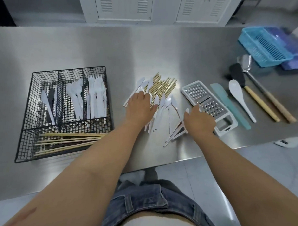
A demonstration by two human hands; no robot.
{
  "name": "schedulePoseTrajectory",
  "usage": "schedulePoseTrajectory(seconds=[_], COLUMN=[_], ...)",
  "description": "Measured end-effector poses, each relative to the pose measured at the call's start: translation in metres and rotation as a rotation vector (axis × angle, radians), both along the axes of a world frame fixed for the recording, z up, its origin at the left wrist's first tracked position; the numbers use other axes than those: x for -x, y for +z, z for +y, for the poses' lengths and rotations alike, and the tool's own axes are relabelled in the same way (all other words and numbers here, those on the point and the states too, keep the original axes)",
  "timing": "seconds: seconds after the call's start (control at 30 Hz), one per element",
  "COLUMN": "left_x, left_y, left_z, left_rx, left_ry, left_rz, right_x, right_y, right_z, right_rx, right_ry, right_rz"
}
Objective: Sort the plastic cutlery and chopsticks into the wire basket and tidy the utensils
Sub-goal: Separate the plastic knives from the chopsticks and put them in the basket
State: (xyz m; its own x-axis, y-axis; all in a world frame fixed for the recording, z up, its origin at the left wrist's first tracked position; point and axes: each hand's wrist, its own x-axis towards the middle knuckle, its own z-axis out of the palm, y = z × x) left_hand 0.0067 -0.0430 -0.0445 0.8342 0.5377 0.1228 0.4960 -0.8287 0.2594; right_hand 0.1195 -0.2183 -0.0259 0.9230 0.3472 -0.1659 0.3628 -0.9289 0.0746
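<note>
Chopsticks point(164, 87), slim, among glossy plastic cutlery point(162, 103)

A brushed stainless steel table point(147, 50) fills the view, with a soft glare of light near its middle. Beyond its far edge stand white cabinets point(125, 9) with louvred doors. A pale grey floor point(183, 175) shows below its near edge.

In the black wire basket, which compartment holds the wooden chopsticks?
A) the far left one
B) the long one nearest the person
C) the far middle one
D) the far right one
B: the wooden chopsticks lie in the long near compartment of the black wire basket.
</note>
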Motion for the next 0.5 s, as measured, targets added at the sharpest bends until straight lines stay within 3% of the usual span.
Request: schedulePoseTrajectory(seconds=[0.23, 0.5], left_x=[-0.011, -0.020], left_y=[-0.008, -0.007], left_z=[-0.008, -0.011], left_rx=[-0.060, -0.125], left_ry=[0.051, 0.027], left_rz=[0.208, 0.279], right_x=[0.014, 0.020], right_y=[-0.005, -0.002], right_z=[0.000, 0.026], right_rx=[-0.019, 0.006], right_ry=[-0.042, 0.147], right_rz=[0.045, -0.030])
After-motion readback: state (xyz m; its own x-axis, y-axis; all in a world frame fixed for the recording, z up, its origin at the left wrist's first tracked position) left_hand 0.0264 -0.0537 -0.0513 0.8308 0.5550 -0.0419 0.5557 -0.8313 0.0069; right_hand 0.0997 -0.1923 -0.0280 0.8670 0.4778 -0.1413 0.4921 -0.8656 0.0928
